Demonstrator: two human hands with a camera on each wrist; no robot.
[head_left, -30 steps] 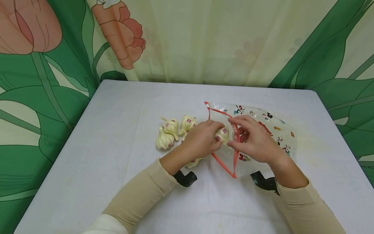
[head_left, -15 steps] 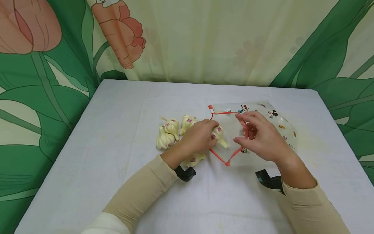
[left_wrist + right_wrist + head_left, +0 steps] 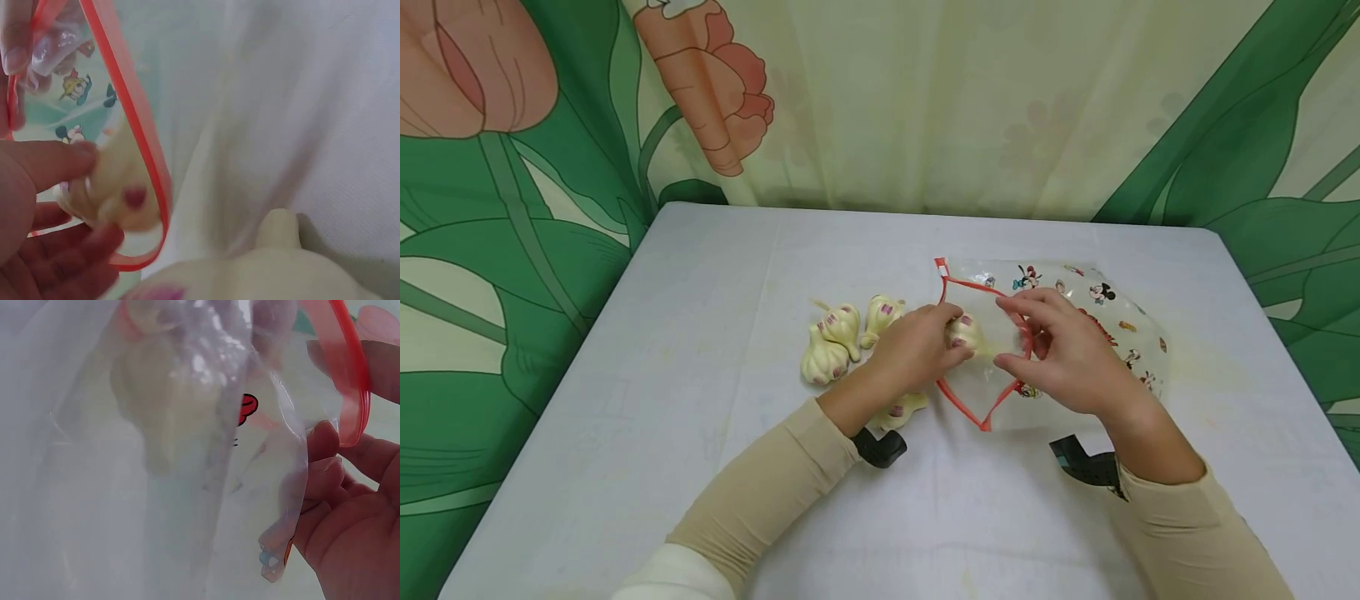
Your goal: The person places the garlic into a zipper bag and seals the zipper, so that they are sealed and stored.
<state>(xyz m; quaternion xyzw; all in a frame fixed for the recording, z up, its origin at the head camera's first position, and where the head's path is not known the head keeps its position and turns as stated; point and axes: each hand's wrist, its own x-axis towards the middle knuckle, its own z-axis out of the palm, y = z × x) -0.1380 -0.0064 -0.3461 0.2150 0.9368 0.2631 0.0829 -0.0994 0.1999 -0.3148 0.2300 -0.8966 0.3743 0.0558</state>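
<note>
My left hand [image 3: 917, 346] holds a pale garlic bulb [image 3: 967, 332] with purple marks at the mouth of a clear zip bag [image 3: 1075, 283]. In the left wrist view, the thumb and fingers lie around the bulb [image 3: 128, 181], inside the red-edged opening. My right hand [image 3: 1067, 350] grips the bag's red rim [image 3: 1024, 325], its fingers curled at the edge and its thumb apart from them. In the right wrist view, the bulb [image 3: 162, 406] shows blurred through the plastic.
Several more garlic bulbs [image 3: 824, 357] lie left of the bag, some partly behind the left hand and wrist. One bulb [image 3: 901, 410] sits close beside the left wrist. A white cloth covers the table [image 3: 715, 333], with a patterned curtain [image 3: 925, 108] behind it.
The right hand first drew the rim to the right, widening the bag's mouth, then came slightly back left. The left hand shifted a little left, and the bulb's stem now points further into the bag.
</note>
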